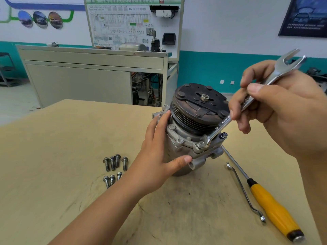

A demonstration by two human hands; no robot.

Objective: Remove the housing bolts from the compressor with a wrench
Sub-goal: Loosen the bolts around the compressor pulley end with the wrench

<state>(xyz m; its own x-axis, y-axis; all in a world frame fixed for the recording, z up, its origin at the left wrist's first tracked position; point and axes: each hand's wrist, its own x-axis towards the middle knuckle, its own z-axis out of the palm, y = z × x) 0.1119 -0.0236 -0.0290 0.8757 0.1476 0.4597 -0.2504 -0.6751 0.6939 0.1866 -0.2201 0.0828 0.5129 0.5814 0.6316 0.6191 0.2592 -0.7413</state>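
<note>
Compressor point(184, 138): stands pulley-end up, slightly tilted, near the middle of the tan table point(53, 156), whose surface is smudged and scratched. The body is dull grey cast metal. The pulley point(194, 110) is dark and ribbed, with a rusty face plate and a hex nut point(204, 98) at its centre.

Left hand point(159, 152): wrapped round the compressor body, thumb across the front, fingertips hidden behind.

Right hand point(283, 110): thumb and fingers grasp the shank of a bright open-ended wrench point(224, 123). Its lower jaws are seated on a flange bolt point(200, 144), and the fingers cover part of the stamped lettering.

Loose bolts point(115, 163): 7 flanged ones lie left of the compressor in groups of 4 and 3, with 1 partly behind the forearm.

Right side: a yellow-handled screwdriver point(272, 206) has its tip hidden behind the compressor, and a thin bent rod point(242, 188) lies beside it.
</note>
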